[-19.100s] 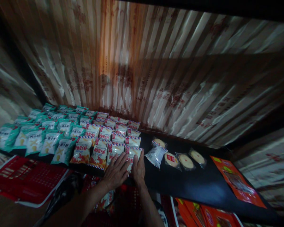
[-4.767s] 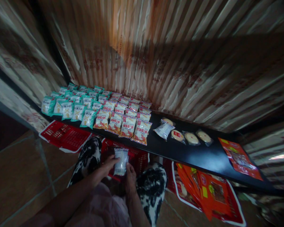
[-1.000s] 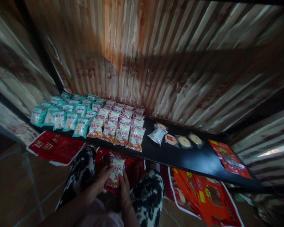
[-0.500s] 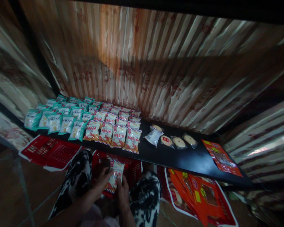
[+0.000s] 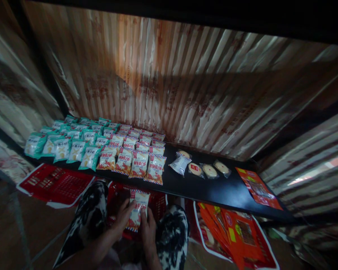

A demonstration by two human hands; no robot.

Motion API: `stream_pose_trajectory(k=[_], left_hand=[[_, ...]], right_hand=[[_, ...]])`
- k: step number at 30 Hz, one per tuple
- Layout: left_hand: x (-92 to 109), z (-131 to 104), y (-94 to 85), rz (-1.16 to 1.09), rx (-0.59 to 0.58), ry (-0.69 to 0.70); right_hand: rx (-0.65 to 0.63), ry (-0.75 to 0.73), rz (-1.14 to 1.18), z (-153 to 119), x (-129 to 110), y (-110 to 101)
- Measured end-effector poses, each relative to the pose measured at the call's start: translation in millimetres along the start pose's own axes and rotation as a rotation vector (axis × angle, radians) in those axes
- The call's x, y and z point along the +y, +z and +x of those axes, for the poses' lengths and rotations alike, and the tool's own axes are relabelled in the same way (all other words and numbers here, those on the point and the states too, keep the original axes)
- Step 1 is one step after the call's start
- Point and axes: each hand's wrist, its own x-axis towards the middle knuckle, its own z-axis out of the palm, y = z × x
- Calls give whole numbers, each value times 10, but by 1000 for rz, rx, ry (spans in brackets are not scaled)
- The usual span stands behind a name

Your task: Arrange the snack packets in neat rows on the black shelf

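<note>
Between my knees, above a red basket (image 5: 158,205), I hold a white and orange snack bag (image 5: 138,210) with striped ends. My left hand (image 5: 123,217) grips its left side, thumb on the front. On its right side my right hand (image 5: 147,225) is closed, the thumb also on the front. Just beyond, on the black shelf (image 5: 191,187), stand rows of matching snack bags (image 5: 155,168). To their left are rows of teal and white snack bags (image 5: 90,157).
Round wrapped cakes (image 5: 210,171) and a silvery packet (image 5: 180,163) lie mid-shelf. An orange packet (image 5: 259,187) lies at the right end. Below stand a red basket (image 5: 56,183) at left and another with orange packets (image 5: 242,232) at right. Corrugated sheeting (image 5: 157,75) backs the shelf.
The view has shifted slightly, so the shelf sits a little lower and further left. My left hand's fingers have closed in on the bag's left side; the bag looks more upright.
</note>
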Motion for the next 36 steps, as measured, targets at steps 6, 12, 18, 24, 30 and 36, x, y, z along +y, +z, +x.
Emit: stream_pose_trajectory(k=[6,12,18,24,30,36], left_hand=[[220,-129,194,177,-16,90],[318,-143,491,248,-34,169],[528,-209,736,257,-210,320],[528,-207,904,283,-230,337],[524,-294,1051,385,-262,443],[500,-276,1158,525,-261,467]], right_hand=[[-60,45,51,52,-160,-138],[-26,27,31,247,-234,-384],[48,-23,-13,439,-367,-544],[58,-72,-38,537,-463,-734],[117,-55,-49,576,-690,-860],[164,-50,-45,704,-742,-919]])
